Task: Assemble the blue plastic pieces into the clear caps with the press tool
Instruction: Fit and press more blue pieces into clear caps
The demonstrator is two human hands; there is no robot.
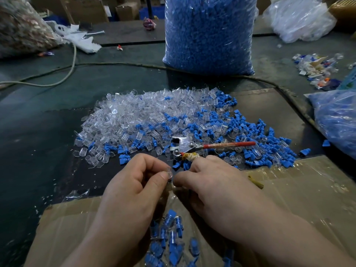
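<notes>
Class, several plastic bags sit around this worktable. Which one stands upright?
The tall clear plastic bag packed with blue pieces, behind the loose pile; the rest slump or lie sideways.

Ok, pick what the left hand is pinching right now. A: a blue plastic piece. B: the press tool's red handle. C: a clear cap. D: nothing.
C: the left hand pinches a clear cap between thumb and forefinger, while the wrapped handle of the press tool runs into the right hand.
</notes>
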